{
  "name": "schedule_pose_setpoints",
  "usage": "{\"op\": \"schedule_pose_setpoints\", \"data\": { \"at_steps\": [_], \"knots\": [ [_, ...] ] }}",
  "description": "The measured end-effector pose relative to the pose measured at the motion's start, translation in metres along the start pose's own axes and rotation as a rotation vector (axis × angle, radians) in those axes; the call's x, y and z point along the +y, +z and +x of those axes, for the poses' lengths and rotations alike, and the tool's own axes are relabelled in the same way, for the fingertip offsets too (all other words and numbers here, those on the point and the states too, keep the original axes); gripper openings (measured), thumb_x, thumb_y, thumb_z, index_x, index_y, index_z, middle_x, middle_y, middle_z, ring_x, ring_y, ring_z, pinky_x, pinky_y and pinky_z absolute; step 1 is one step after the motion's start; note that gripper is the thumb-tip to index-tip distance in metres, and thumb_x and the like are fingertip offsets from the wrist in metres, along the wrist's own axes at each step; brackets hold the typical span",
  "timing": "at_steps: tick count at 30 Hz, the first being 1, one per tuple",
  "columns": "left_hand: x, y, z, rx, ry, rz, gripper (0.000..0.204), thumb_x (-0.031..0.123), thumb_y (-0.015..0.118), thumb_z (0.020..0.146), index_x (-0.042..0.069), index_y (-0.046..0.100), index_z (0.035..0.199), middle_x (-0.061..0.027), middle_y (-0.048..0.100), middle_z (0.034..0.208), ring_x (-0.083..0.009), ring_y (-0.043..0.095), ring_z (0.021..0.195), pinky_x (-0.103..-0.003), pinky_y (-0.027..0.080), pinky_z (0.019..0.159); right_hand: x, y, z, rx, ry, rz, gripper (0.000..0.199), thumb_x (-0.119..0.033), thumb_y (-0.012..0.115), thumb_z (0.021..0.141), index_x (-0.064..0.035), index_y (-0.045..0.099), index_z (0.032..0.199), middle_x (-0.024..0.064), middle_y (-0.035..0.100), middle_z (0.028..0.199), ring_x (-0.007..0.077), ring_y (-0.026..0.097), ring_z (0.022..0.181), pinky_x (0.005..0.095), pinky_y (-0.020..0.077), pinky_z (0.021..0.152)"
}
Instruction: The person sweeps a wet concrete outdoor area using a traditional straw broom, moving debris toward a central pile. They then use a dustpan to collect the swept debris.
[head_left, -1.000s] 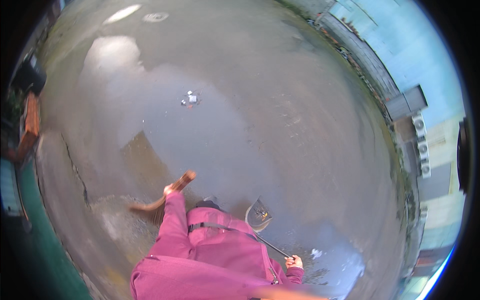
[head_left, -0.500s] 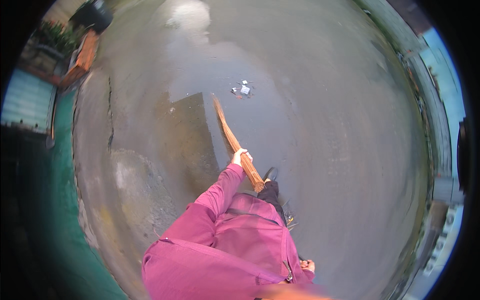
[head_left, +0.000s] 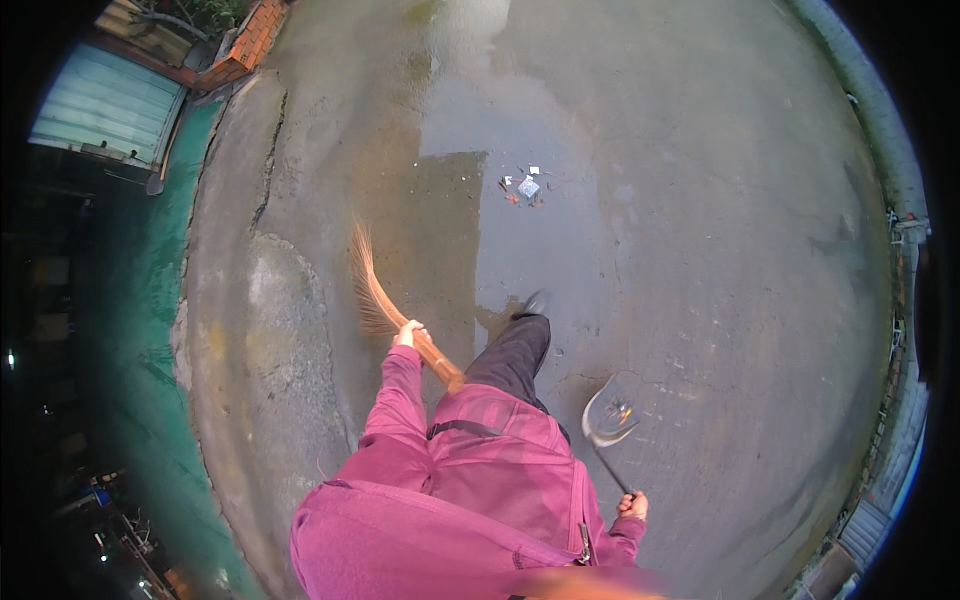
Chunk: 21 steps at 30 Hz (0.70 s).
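My left hand (head_left: 409,332) is closed round the bound handle of a reddish-brown twig broom (head_left: 376,290). Its bristles fan out toward the far left, over the wet ground. Lower on the right, my right hand (head_left: 632,505) grips the thin dark handle of a long-handled dustpan (head_left: 599,425). Some small bits of debris, one of them yellow, lie in the pan. Ahead of me a little heap of litter (head_left: 528,187), with white scraps and reddish bits, rests on the wet concrete, apart from both broom and pan.
Damp concrete (head_left: 720,280) spreads around me, with a crack (head_left: 268,165) on the left. A green floor strip (head_left: 150,330) borders it there, by a pale shutter-like panel (head_left: 105,105) and a brick planter edge (head_left: 252,38). A low wall or kerb (head_left: 893,200) runs along the right.
The broom has swung left, and its bristles now spread. My right hand has moved outward, bringing the dustpan into clear view. The surroundings have shifted in the picture, and one leg reaches forward.
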<state>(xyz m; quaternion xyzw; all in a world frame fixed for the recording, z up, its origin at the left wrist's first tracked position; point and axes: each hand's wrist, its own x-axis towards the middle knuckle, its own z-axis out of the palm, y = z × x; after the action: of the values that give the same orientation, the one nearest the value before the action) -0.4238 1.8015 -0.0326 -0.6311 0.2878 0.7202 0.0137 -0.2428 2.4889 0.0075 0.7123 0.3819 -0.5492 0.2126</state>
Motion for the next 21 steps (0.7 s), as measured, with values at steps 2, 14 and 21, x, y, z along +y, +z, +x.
{"op": "schedule_pose_setpoints", "data": {
  "at_steps": [2, 14, 21],
  "knots": [
    [0.012, 0.002, 0.008, 0.083, 0.063, 0.100, 0.014, 0.011, 0.061, 0.064, 0.005, 0.052, 0.073, -0.0077, 0.054, 0.059, -0.0225, 0.054, 0.051, -0.034, 0.048, 0.052, -0.053, 0.017, 0.001, -0.008, -0.101, -0.078, 0.019, -0.024, 0.040, 0.081, -0.0129, 0.037, 0.066, -0.0022, 0.036, 0.050, 0.0090, 0.027, 0.037, 0.0248, 0.0210, 0.033],
    [0.145, 0.208, 0.154, -0.010, -0.028, -0.139, 0.018, 0.015, 0.064, 0.071, 0.008, 0.049, 0.078, -0.0043, 0.052, 0.058, -0.0191, 0.052, 0.050, -0.034, 0.046, 0.047, -0.357, 0.225, -0.087, 0.039, -0.393, -0.411, 0.017, -0.024, 0.049, 0.082, -0.0092, 0.043, 0.074, 0.0004, 0.040, 0.052, 0.0095, 0.031, 0.036, 0.0241, 0.0237, 0.032],
    [0.040, 0.375, 0.186, -0.059, -0.099, 0.163, 0.020, 0.010, 0.062, 0.063, 0.005, 0.050, 0.078, -0.0087, 0.049, 0.057, -0.0226, 0.052, 0.047, -0.037, 0.049, 0.046, -0.468, 0.350, -0.137, -0.021, -0.515, -0.572, 0.018, -0.021, 0.049, 0.083, -0.0095, 0.042, 0.071, 0.0007, 0.041, 0.053, 0.0083, 0.032, 0.036, 0.0228, 0.0231, 0.032]
  ]
}}
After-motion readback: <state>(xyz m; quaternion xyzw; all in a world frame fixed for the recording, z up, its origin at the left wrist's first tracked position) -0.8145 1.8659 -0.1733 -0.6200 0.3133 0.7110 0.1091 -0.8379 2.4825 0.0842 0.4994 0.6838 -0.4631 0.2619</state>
